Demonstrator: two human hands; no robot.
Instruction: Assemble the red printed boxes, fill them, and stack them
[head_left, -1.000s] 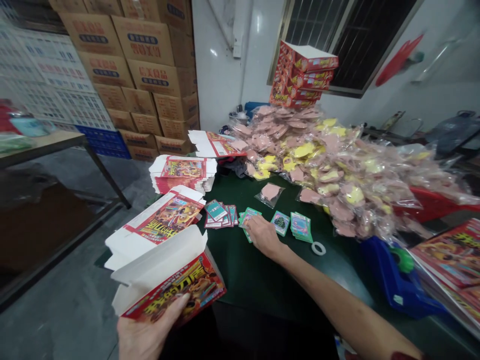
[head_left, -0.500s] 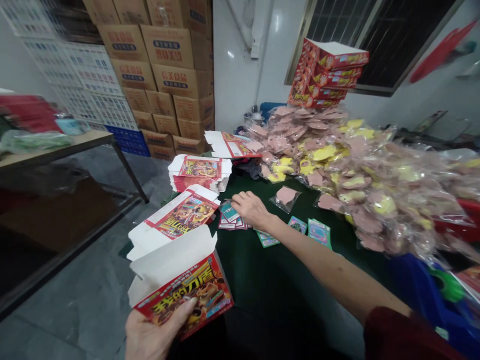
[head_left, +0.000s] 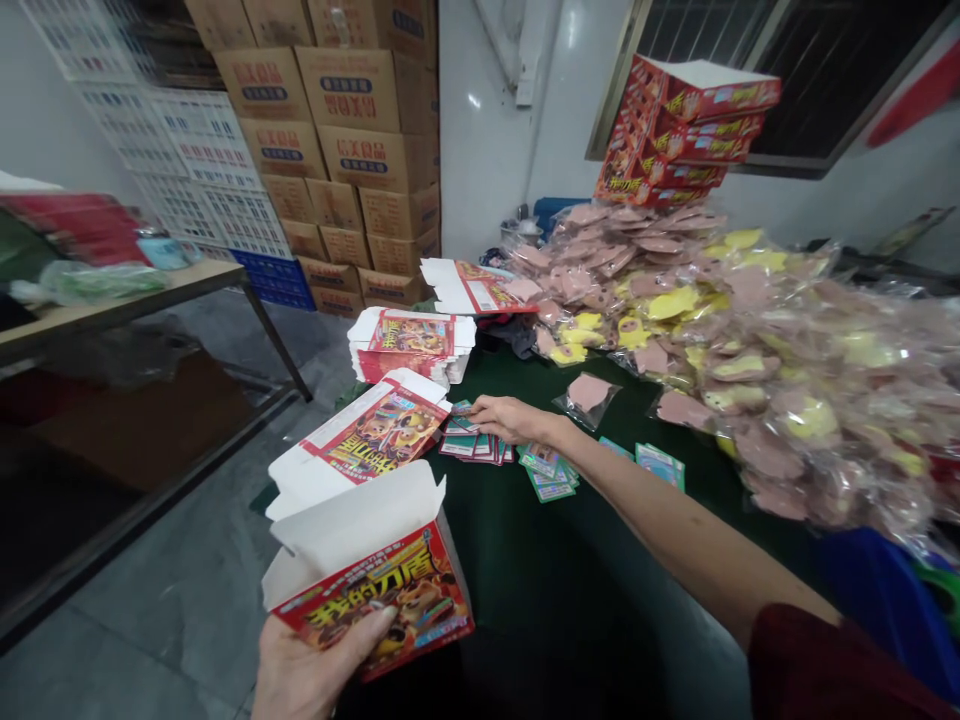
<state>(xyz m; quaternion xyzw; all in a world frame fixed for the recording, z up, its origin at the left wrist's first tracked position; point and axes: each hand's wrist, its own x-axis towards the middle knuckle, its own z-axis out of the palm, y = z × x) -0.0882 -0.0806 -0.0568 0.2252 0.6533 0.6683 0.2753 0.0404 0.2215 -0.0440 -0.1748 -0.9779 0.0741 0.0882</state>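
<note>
My left hand (head_left: 307,670) grips a red printed carton (head_left: 375,590) at the bottom of the view, its white flaps standing open upward. My right hand (head_left: 506,417) reaches across the dark green table (head_left: 540,560) and rests on a small fan of cards (head_left: 472,440); its fingers pinch the top card. A second small pile of green cards (head_left: 549,470) lies just under my forearm, and a third card pile (head_left: 660,463) lies to the right of the arm.
Flat unfolded cartons (head_left: 375,430) lie at the table's left edge, with a stack (head_left: 412,345) behind them. A big heap of bagged pink and yellow items (head_left: 750,330) fills the right side. Assembled red boxes (head_left: 682,130) are stacked at the back. Brown shipping cartons (head_left: 337,150) stand against the wall.
My right hand moved left from the green card pile to the leftmost fan of cards and closed on a card. The carton in my left hand stayed put; the view shifted left.
</note>
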